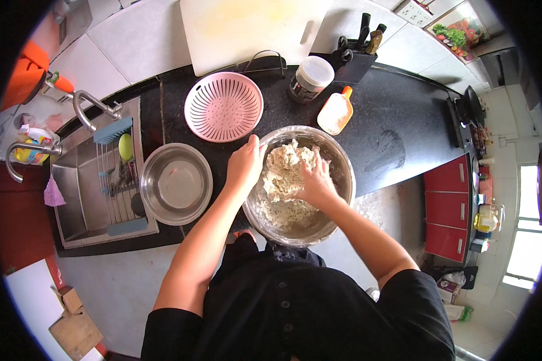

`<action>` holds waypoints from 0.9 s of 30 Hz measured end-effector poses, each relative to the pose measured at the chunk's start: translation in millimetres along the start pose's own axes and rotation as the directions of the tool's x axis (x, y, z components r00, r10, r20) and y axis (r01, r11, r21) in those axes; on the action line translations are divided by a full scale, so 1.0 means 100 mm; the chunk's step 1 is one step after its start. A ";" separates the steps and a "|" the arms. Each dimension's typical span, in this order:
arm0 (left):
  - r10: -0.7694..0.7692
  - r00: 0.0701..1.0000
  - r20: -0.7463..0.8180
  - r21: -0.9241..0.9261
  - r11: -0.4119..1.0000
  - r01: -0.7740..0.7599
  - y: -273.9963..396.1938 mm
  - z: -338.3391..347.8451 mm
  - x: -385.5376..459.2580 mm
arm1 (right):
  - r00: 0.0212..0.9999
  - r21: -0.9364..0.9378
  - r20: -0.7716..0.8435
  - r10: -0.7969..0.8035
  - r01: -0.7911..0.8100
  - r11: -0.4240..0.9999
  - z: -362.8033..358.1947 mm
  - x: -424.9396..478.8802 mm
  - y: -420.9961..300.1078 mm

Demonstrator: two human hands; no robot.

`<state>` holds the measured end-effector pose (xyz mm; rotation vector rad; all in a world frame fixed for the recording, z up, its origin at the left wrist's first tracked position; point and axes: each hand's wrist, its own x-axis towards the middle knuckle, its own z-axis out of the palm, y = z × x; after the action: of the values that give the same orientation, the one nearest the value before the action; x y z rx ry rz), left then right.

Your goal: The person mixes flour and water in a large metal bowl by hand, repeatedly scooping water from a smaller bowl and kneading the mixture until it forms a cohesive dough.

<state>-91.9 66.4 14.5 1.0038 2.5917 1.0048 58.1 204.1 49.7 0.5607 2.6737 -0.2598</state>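
Note:
In front of me a large stainless steel mixing bowl (293, 237) stands near the counter's front edge. Rough, shaggy dough (284, 169) lies inside it, with loose floury crumbs toward the near side. My left hand (246, 162) grips the bowl's left rim, thumb up along the edge. My right hand (317, 182) is inside the bowl, its fingers spread against the right side of the dough; the fingertips are partly hidden by dough. Past the bowl, a scoop with an orange handle (335, 111) holds white flour. A smaller steel basin (176, 184) sits to the left.
A pink plastic colander (223, 107), a lidded jar (311, 79) and a knife block (356, 65) line the back of the black countertop (397, 122). A white cutting board (248, 36) leans on the wall. At left is a sink (77, 194) with a rack.

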 end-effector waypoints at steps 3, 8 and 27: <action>-0.017 1.000 0.018 -0.014 1.000 0.017 0.04 -0.02 -0.02 | 0.981 0.115 0.081 0.174 -0.183 0.976 0.13 0.07 -0.28; -0.046 0.998 0.052 -0.009 0.999 0.047 0.06 -0.05 0.00 | 0.971 0.053 -0.214 0.110 -0.100 0.994 0.56 0.30 -0.27; -0.014 1.000 -0.004 0.012 1.000 0.014 0.02 -0.05 0.00 | 0.984 0.449 0.139 0.108 -0.160 0.879 0.70 0.31 0.44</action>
<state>-92.2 65.3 19.6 0.9865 2.6074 0.9899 73.7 236.5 -30.6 0.8420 2.4497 -0.8721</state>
